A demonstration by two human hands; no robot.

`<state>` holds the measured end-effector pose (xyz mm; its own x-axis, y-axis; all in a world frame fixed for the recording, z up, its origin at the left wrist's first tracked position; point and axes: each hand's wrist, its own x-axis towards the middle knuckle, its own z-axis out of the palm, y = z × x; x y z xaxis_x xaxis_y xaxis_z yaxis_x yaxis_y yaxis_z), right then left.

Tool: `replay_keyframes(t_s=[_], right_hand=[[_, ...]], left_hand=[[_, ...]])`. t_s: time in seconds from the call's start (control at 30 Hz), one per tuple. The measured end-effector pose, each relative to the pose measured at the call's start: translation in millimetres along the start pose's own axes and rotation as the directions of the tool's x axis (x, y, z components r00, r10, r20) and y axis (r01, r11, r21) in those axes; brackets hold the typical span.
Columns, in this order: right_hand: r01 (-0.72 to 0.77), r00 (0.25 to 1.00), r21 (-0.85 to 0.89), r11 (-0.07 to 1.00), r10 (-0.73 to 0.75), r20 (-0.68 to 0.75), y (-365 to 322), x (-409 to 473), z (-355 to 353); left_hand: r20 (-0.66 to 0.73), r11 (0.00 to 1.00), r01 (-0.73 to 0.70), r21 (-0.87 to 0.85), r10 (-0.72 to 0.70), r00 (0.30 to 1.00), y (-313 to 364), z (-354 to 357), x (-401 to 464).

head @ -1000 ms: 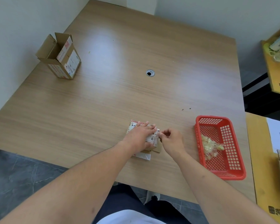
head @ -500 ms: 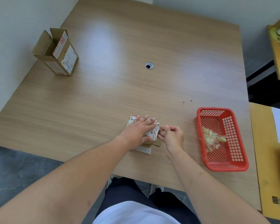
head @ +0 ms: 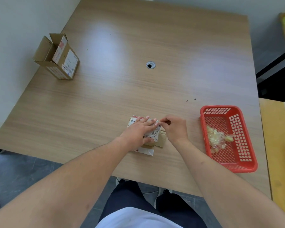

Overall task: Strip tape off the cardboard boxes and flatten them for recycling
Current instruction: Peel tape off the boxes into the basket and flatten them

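Along the bottom of the frame, two bare forearms reach up from a white shirt and dark trousers toward the near edge of a wooden table point(head: 105, 99). Just above the lower middle of the frame, a flattened box point(head: 160, 140) lies on the table, brown card with white printed labels on top and a white strip sticking out at its near edge. The left hand point(head: 139, 130) lies flat on this box with straight fingers spread over the labels, pressing it down. The right hand point(head: 174, 127) sits just beside it on the right, fingers curled, thumb and forefinger pinched together at the far right corner of the label; what they pinch is too small to make out. At the lower right, well apart from the hands, a red basket point(head: 237, 160) holds a crumpled clump of clear tape point(head: 218, 139). Farther up, near the middle of the frame, a round cable hole point(head: 150, 65) is set into the table. At the upper left, close to the wall, an open box point(head: 57, 57) stands with its flaps raised, with white labels and red printing on its sides.
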<state>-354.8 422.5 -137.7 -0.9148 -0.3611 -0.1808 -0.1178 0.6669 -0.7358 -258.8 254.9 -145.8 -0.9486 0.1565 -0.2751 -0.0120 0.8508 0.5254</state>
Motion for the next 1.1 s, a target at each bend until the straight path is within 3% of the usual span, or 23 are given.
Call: replay_keyframes(t_s=[0.23, 0.37, 0.6, 0.77, 0.93, 1.1], right_hand=[[0.014, 0.961, 0.069, 0.998, -0.033, 0.273, 4.2, 9.2, -26.1], [0.064, 0.971, 0.11, 0.992, -0.088, 0.221, 6.4, 9.0, -32.8], [0.076, 0.958, 0.059, 0.995, -0.089, 0.272, 6.7, 7.3, -26.9], [0.092, 0.974, -0.018, 0.996, -0.086, 0.211, 9.1, 5.7, -22.3], [-0.16, 0.973, 0.034, 0.987, 0.151, 0.174, 17.8, 7.9, -16.7], [-0.37, 0.929, 0.345, 0.862, 0.332, 0.166, 19.6, 10.6, -0.4]], left_hand=[[0.025, 1.0, 0.013, 0.022, -0.014, 1.0, 1.1, -3.9, 2.7], [0.045, 0.999, 0.028, 0.035, -0.03, 0.999, 4.7, -8.1, 4.5], [0.094, 0.996, 0.065, 0.057, -0.071, 0.993, 8.1, -16.6, 9.2], [0.169, 0.966, 0.11, 0.233, -0.151, 0.974, 16.9, -37.3, 19.5], [0.11, 0.919, 0.246, 0.308, -0.292, 0.95, 31.9, -47.1, 15.8], [0.086, 0.862, 0.373, 0.344, -0.424, 0.902, 52.0, -39.1, 19.4]])
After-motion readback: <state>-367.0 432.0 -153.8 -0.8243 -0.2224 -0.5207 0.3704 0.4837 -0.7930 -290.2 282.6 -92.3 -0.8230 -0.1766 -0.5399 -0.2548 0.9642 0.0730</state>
